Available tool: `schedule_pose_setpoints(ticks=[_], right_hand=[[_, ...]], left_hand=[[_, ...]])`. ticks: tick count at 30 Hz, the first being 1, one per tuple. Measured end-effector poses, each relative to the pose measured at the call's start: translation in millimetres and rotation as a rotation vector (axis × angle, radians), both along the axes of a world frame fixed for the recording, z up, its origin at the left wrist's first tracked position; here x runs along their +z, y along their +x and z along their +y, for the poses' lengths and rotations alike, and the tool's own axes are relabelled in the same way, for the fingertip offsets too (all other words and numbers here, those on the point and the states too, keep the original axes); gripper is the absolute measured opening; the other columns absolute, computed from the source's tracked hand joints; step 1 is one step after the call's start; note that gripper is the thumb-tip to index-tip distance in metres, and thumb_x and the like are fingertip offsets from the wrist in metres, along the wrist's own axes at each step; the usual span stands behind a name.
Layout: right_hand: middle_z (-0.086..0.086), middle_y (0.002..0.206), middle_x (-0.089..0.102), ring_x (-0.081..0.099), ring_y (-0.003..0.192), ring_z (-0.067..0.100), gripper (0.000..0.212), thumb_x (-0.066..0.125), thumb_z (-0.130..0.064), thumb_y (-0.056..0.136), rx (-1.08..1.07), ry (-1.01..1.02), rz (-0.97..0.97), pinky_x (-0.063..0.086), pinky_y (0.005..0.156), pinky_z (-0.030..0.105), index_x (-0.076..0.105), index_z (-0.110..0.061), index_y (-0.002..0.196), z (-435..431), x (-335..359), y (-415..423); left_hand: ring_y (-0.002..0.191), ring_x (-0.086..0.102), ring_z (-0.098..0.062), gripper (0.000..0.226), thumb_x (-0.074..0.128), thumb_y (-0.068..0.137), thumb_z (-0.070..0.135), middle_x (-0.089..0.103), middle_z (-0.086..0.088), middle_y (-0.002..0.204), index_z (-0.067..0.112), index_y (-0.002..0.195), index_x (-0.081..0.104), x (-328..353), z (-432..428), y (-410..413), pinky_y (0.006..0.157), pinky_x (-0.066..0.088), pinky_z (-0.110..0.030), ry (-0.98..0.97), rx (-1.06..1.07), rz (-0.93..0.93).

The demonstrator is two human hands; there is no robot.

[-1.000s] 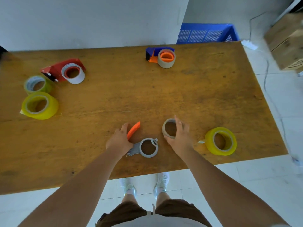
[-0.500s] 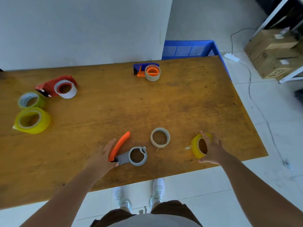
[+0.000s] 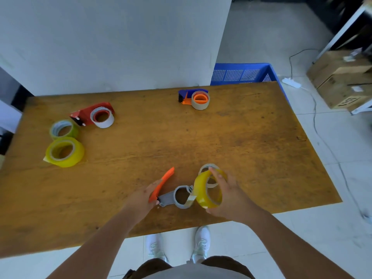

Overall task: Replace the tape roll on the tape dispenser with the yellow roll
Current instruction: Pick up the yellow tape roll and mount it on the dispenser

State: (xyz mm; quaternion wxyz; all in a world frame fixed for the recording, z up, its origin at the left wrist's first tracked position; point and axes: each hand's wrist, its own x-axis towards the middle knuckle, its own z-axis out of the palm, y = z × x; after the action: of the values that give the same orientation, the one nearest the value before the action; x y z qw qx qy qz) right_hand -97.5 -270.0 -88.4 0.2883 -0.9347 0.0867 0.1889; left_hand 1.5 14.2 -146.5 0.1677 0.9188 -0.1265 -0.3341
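A grey tape dispenser (image 3: 177, 197) with an orange handle (image 3: 163, 183) lies near the table's front edge, its ring bare of tape. My left hand (image 3: 144, 196) rests on the handle's near end and pins it down. My right hand (image 3: 227, 193) grips the yellow roll (image 3: 203, 190), held upright just right of the dispenser ring, a loose tape end hanging toward the ring. The removed pale roll (image 3: 208, 168) lies flat on the table behind the yellow one, partly hidden by it.
On the wooden table (image 3: 251, 148): a red dispenser (image 3: 91, 114) with a white roll at back left, two yellowish rolls (image 3: 64, 151) at left, a blue dispenser (image 3: 194, 97) at the back. A blue crate (image 3: 241, 74) and cardboard boxes (image 3: 340, 79) stand beyond the table.
My right hand left the pale roll, picked up the yellow roll from the right, and carried it left to the dispenser ring. My left hand stayed on the orange handle.
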Motion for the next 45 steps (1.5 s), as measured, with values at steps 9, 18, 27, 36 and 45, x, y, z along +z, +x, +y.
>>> schedule_pose_setpoints(ticks=[9,18,27,36,45], right_hand=[[0.005,0.158,0.003,0.028,0.139,0.034,0.124,0.081,-0.059,0.057,0.119,-0.001,0.148,0.045,0.100,0.043,-0.008,-0.056,0.143,51.6,-38.8,34.6],[0.009,0.157,0.001,0.022,0.139,0.039,0.123,0.076,-0.064,0.057,0.136,-0.130,0.215,0.043,0.102,0.047,-0.013,-0.053,0.143,78.1,-63.1,36.3],[0.014,0.159,0.000,0.021,0.138,0.046,0.121,0.073,-0.064,0.065,0.186,-0.326,0.280,0.041,0.103,0.052,-0.017,-0.046,0.145,100.1,-82.9,29.2],[0.013,0.160,-0.004,0.021,0.138,0.046,0.122,0.074,-0.062,0.067,0.171,-0.322,0.294,0.044,0.100,0.051,-0.018,-0.046,0.145,101.2,-83.0,30.6],[0.013,0.160,-0.005,0.022,0.138,0.046,0.120,0.073,-0.061,0.070,0.164,-0.329,0.249,0.047,0.096,0.050,-0.020,-0.045,0.145,103.3,-83.1,24.7]], left_hand=[[0.117,0.055,-0.021,0.065,0.067,0.085,0.034,0.052,0.007,0.139,0.047,0.140,0.034,-7.7,4.1,6.7,0.088,0.049,-0.031,-0.102,0.153,0.048],[0.119,0.054,-0.017,0.056,0.070,0.084,0.029,0.056,0.013,0.134,0.047,0.132,0.048,-18.7,8.6,10.9,0.096,0.045,-0.033,-0.206,0.269,0.116],[0.116,0.056,-0.014,0.048,0.062,0.090,0.031,0.057,0.014,0.131,0.047,0.132,0.047,-16.7,11.6,3.3,0.094,0.047,-0.031,-0.244,0.278,0.130],[0.077,0.054,-0.008,0.027,0.074,0.076,0.029,0.054,0.015,0.092,0.039,0.089,0.052,-29.1,3.7,-73.9,0.069,0.054,-0.024,-0.060,0.502,-0.007],[0.073,0.050,-0.014,0.005,0.074,0.078,0.030,0.060,0.008,0.079,0.029,0.082,0.073,-20.6,-5.4,-59.2,0.064,0.043,-0.030,-0.055,0.103,-0.581]])
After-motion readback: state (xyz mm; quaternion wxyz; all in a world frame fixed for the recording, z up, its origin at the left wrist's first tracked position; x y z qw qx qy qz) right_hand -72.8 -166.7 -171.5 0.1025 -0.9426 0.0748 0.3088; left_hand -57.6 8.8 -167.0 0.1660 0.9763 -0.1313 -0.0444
